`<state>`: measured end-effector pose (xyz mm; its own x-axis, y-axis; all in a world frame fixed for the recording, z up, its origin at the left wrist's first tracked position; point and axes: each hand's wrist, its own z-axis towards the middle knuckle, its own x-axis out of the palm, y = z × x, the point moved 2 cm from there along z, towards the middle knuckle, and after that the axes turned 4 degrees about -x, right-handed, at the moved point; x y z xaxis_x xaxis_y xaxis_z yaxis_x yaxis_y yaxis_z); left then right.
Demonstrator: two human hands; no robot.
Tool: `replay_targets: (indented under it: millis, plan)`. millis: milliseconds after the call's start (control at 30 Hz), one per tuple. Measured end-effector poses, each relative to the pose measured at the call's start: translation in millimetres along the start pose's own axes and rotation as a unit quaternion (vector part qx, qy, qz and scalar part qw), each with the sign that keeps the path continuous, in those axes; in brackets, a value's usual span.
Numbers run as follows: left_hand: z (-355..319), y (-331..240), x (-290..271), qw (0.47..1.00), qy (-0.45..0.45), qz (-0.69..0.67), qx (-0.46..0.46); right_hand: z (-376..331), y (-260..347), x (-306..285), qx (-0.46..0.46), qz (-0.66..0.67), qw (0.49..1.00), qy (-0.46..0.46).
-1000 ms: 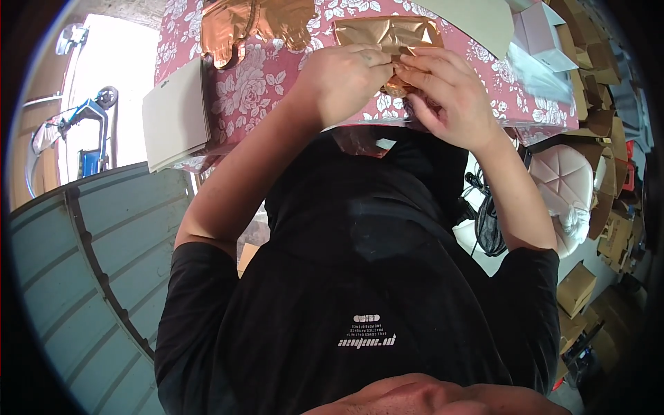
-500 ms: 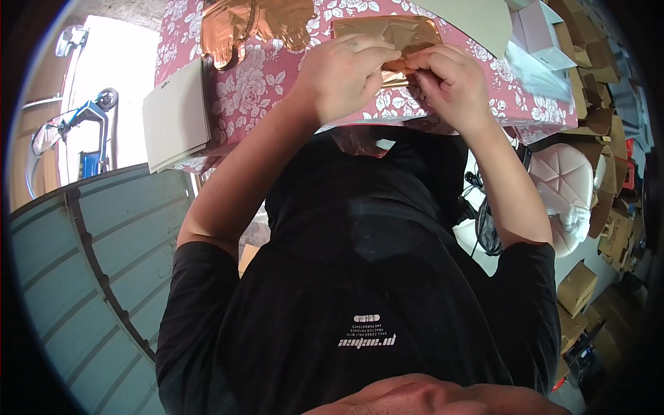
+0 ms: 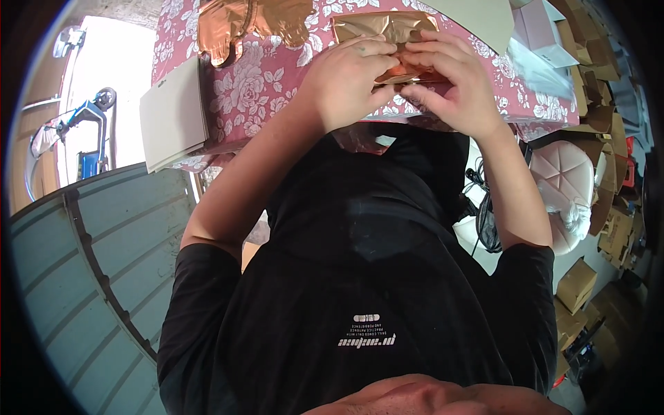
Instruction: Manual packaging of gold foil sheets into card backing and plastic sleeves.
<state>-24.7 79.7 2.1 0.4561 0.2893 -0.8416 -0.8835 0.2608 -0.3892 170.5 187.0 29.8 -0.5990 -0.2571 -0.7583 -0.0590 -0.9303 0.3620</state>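
Observation:
A folded piece of shiny copper-gold foil [image 3: 382, 26], perhaps a flat foil balloon, lies on the table under both of my hands. My left hand [image 3: 349, 79] rests its stretched fingers on the foil's near left part, thumb held toward the table edge. From the right, my right hand [image 3: 453, 83] lays its spread fingers over the foil, its thumb apart from them and close to the left thumb. The foil's near edge is partly covered by the fingers. Another uninflated copper foil piece [image 3: 277, 24], with rounded lobes, lies farther left.
A pink tablecloth with white roses [image 3: 245, 86] covers the table. Pale card sheets [image 3: 173, 114] hang over its left edge; a cream sheet [image 3: 477, 21] lies far right beside clear plastic bags [image 3: 536, 72] and a white box [image 3: 543, 31]. A white padded chair [image 3: 564, 180] and cardboard boxes [image 3: 577, 283] stand at right.
My right hand has gone from a pinch on the foil to spread fingers on top of it. Flattened more at the near side, the foil now lies under both hands.

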Motion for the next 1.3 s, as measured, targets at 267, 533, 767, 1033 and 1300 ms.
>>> replay_targets:
  millis: [267,533,767,1033,1300]
  plan:
    - [4.5,-2.7,1.0,0.999,-0.038,0.020,0.033,-5.0,-9.2,12.3,0.012,0.002,0.999,0.042]
    - [6.6,-7.5,3.6,0.991,-0.084,0.092,0.045,-5.6,-7.1,11.0,-0.007,-0.058,0.998,-0.026]
    - [1.2,-5.9,6.8,0.999,-0.044,0.030,-0.001,-18.9,7.2,9.3,0.009,-0.050,0.999,0.018]
    - [-7.5,-21.7,0.5,0.999,-0.040,0.019,0.019,-22.6,5.9,9.7,0.012,-0.044,0.998,0.037]
    - [-9.4,-18.0,6.2,0.999,-0.029,0.011,0.020,7.0,-31.3,2.6,0.062,-0.059,0.996,0.013]
